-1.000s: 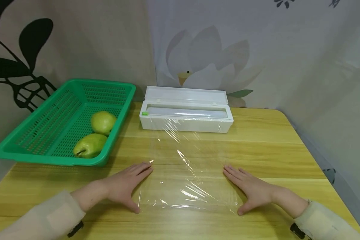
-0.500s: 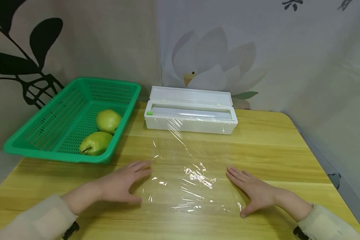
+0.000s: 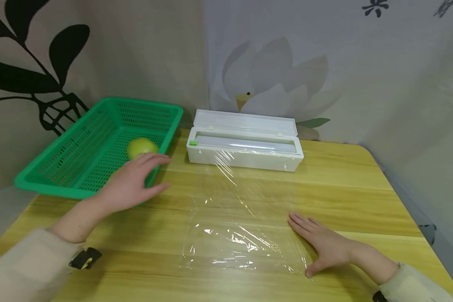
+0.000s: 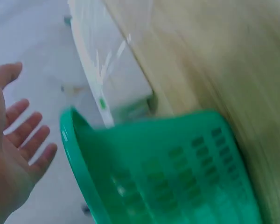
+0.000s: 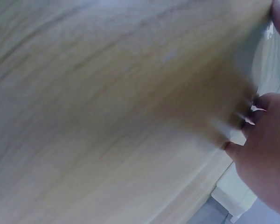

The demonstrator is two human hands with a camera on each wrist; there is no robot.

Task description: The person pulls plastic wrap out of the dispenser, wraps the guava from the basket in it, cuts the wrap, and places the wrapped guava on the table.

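In the head view my left hand (image 3: 130, 180) is raised over the near right rim of a green basket (image 3: 53, 191), its fingers spread and holding nothing. A yellow-green pear (image 3: 141, 147) shows in the basket beyond that hand; the hand nearly covers a second one. My right hand (image 3: 322, 243) rests on the right edge of a sheet of plastic wrap (image 3: 245, 226), fingers stretched out and touching the table. The clear, creased wrap runs over the table from a white wrap dispenser (image 3: 245, 159). In the left wrist view the left hand (image 4: 18, 140) is beside the basket wall (image 4: 163, 168).
The dispenser's lid (image 3: 245, 121) stands raised at the back of the wooden table (image 3: 347, 184). A small green piece (image 3: 193, 143) sits at its left end. A patterned cloth (image 3: 272, 54) hangs behind the table.
My left hand has lifted off the left edge of the plastic wrap and moved up and left over the basket. The right hand stays on the wrap. The head view has shifted slightly.
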